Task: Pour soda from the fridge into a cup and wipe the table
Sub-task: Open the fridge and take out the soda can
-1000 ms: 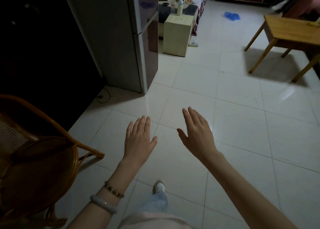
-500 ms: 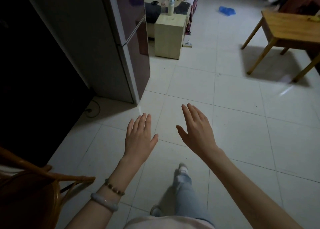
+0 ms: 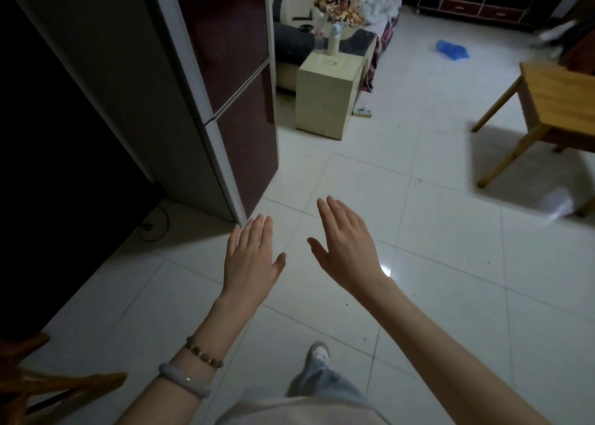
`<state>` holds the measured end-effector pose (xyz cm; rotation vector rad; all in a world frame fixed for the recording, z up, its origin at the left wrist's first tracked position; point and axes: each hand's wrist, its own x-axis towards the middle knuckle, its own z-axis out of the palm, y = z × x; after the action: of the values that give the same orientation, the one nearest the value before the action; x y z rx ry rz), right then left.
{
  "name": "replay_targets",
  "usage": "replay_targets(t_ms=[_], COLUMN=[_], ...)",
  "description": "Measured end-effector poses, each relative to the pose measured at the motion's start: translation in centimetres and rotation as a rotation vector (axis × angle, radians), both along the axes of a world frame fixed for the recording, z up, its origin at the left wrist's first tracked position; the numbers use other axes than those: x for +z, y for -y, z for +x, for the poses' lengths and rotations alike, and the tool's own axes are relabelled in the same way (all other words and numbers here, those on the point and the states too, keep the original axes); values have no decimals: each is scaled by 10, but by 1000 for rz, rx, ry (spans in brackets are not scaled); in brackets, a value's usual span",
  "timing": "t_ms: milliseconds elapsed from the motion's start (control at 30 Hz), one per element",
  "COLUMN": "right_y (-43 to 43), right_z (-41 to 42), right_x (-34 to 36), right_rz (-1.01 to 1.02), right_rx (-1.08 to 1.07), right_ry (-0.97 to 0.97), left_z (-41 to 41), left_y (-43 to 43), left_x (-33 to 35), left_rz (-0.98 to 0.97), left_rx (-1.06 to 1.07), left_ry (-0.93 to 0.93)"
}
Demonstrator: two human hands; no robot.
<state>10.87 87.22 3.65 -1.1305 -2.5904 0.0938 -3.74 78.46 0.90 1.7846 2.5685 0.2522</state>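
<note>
A tall fridge [image 3: 225,80] with dark red doors and a grey side stands at the upper left, both doors closed. My left hand [image 3: 251,257] and my right hand [image 3: 346,242] are held out in front of me over the white tiled floor, fingers straight, holding nothing. Both hands are just in front of the fridge's lower right corner and touch nothing. A wooden table [image 3: 560,102] stands at the right edge. No soda or cup is in view.
A pale cabinet [image 3: 325,96] with a bottle [image 3: 333,40] on top stands beyond the fridge, beside a sofa [image 3: 299,43] piled with cloth. A wicker chair [image 3: 48,382] is at the lower left. A blue bag [image 3: 452,49] lies on the far floor.
I have walked forward toward the fridge. The wicker chair has slid out to the lower left corner, and the fridge front now fills more of the view. Both hands stay open.
</note>
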Motion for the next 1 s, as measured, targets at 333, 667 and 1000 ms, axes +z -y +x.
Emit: replay_targets(t_ms=[333,667,1000], right_y=[-115,-236,-376], right_z=[-15,-91,-216], right_x=[-1,-10,0], right_rz=[16,29,59], right_rx=[102,212,409], right_ry=[0,20,12], left_z=[-12,-77,-185], left_y=[-103,-203,-328], left_x=[9,5,4], left_rz=[25,69,71], left_rx=[125,233,343], left_ry=[-13,-55,-168])
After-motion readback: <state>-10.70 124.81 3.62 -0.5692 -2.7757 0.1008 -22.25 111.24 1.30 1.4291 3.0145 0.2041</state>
